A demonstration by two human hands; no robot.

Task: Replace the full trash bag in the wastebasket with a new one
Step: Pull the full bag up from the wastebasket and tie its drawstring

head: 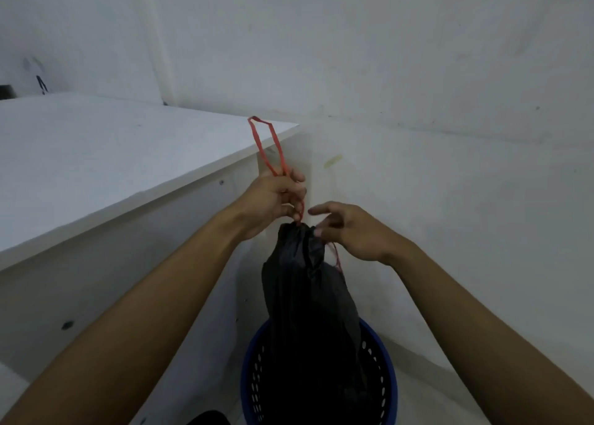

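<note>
A black trash bag hangs gathered at its neck, its lower part inside a blue perforated wastebasket on the floor. My left hand grips the red drawstring just above the bag's neck, and a loop of it stands up above the fist. My right hand is at the right side of the neck with fingers partly spread. A second strand of red string runs down beneath that hand. Whether the right fingers pinch the string or bag is not clear.
A white table stands to the left, its corner close to the drawstring loop. White walls meet in a corner behind the bag. A dark object shows at the bottom edge beside the basket.
</note>
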